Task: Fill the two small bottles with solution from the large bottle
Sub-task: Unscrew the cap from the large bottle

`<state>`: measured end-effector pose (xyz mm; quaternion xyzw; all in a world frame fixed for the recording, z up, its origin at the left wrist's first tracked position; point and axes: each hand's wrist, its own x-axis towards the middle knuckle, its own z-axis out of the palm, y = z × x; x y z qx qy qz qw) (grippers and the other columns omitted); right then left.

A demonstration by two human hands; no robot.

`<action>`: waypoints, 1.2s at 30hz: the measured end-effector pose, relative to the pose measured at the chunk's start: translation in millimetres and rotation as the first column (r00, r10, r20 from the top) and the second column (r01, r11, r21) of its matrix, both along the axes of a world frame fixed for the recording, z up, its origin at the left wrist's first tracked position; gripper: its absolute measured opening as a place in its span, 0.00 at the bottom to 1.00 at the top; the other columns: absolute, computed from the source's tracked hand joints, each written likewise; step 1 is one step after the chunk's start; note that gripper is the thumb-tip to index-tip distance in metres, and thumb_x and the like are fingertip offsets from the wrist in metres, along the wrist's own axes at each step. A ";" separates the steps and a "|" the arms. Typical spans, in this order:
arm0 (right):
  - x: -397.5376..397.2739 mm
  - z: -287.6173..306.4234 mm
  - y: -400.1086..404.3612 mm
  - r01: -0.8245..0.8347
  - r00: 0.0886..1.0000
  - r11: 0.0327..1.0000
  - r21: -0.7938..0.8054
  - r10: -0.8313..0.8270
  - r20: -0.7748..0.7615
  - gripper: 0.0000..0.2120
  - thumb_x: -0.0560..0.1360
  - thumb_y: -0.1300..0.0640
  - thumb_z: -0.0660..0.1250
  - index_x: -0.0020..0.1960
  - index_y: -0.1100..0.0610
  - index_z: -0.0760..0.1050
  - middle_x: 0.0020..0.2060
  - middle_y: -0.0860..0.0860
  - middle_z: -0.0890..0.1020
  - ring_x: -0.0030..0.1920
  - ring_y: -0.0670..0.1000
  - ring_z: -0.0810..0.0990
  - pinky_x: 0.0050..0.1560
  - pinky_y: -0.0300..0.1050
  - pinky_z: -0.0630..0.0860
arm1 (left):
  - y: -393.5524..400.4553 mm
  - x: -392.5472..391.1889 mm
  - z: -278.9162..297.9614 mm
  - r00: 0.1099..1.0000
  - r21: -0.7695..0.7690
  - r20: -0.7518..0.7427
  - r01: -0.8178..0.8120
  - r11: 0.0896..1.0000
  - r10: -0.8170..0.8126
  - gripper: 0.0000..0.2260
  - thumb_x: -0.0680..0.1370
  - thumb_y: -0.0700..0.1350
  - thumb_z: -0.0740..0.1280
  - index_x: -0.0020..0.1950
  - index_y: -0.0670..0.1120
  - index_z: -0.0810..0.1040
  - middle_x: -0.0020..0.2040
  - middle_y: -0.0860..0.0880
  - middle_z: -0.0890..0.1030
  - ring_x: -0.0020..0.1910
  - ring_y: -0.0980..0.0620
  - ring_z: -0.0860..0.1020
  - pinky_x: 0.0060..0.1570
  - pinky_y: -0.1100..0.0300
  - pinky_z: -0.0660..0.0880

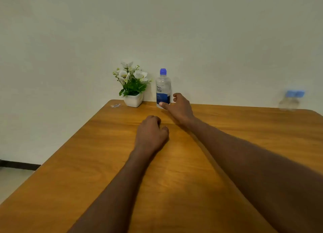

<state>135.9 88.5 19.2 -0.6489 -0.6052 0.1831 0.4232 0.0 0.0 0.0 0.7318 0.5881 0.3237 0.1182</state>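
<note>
Small bottles (pixel 291 100) blurred (far right edge).

Glossy wood-grain table (pixel 227 128), clear smooth plastic large bottle (pixel 163 86) with blue cap, matt white pot (pixel 133 100)

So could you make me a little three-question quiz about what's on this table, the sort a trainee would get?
1. True or false: the large bottle has its blue cap on.
2. What stands just left of that bottle? A) a mug B) a potted plant with white flowers C) a book
3. Which hand is at the large bottle's base?

Key:
1. True; it stands upright and capped at the far edge of the wooden table.
2. B.
3. The right hand, thumb at the label; the left hand rests curled on the table. The two small bottles, blurred, stand far right.
</note>
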 end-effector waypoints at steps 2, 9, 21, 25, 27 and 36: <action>-6.4 2.7 11.2 -0.010 1.000 1.000 -0.019 0.010 -0.013 0.40 0.73 0.39 0.77 0.76 0.56 0.67 0.72 0.54 0.77 0.68 0.54 0.78 0.56 0.44 0.75 | 4.4 -1.1 -1.0 1.000 -0.006 0.021 -0.009 1.000 0.009 0.15 0.79 0.49 0.69 0.63 0.43 0.80 0.59 0.47 0.80 0.53 0.51 0.78 0.56 0.52 0.80; -20.5 -2.1 36.5 0.061 0.998 0.997 0.043 -0.061 -0.004 0.35 0.71 0.39 0.79 0.71 0.54 0.71 0.65 0.51 0.82 0.61 0.54 0.82 0.54 0.48 0.79 | 6.7 1.2 -4.3 0.999 0.029 -0.014 -0.029 0.999 0.029 0.14 0.79 0.49 0.68 0.61 0.42 0.80 0.58 0.46 0.80 0.53 0.50 0.78 0.56 0.49 0.80; 14.3 0.5 -42.8 0.070 0.992 0.989 0.131 -0.055 -0.116 0.35 0.70 0.42 0.80 0.72 0.54 0.74 0.64 0.50 0.82 0.57 0.46 0.80 0.49 0.37 0.74 | -1.3 -1.9 7.6 0.918 0.062 0.386 -0.117 0.991 0.084 0.12 0.82 0.44 0.67 0.64 0.44 0.82 0.58 0.49 0.84 0.56 0.55 0.79 0.52 0.64 0.71; 33.8 2.0 -101.9 0.076 0.990 0.989 0.125 -0.059 -0.130 0.38 0.68 0.42 0.81 0.73 0.53 0.74 0.66 0.50 0.81 0.59 0.47 0.80 0.49 0.35 0.75 | -16.3 4.3 10.9 0.908 0.065 0.414 -0.096 0.993 0.060 0.09 0.82 0.43 0.67 0.59 0.45 0.84 0.53 0.50 0.85 0.54 0.54 0.80 0.52 0.63 0.73; 42.3 3.4 -132.0 0.070 0.990 0.990 0.122 -0.054 -0.128 0.39 0.68 0.42 0.82 0.73 0.53 0.74 0.66 0.50 0.81 0.62 0.49 0.81 0.54 0.40 0.79 | -27.9 10.1 12.9 0.886 0.020 0.461 -0.076 0.997 0.058 0.09 0.82 0.43 0.67 0.60 0.45 0.84 0.53 0.50 0.84 0.52 0.55 0.80 0.49 0.65 0.73; 65.7 -4.9 -217.7 0.050 0.993 0.993 0.105 -0.039 -0.112 0.38 0.66 0.43 0.83 0.72 0.51 0.75 0.64 0.48 0.83 0.58 0.48 0.83 0.56 0.48 0.84 | -82.5 41.7 15.9 0.738 -0.069 0.675 0.052 0.996 0.009 0.11 0.82 0.49 0.68 0.61 0.47 0.84 0.53 0.51 0.86 0.56 0.53 0.82 0.63 0.46 0.79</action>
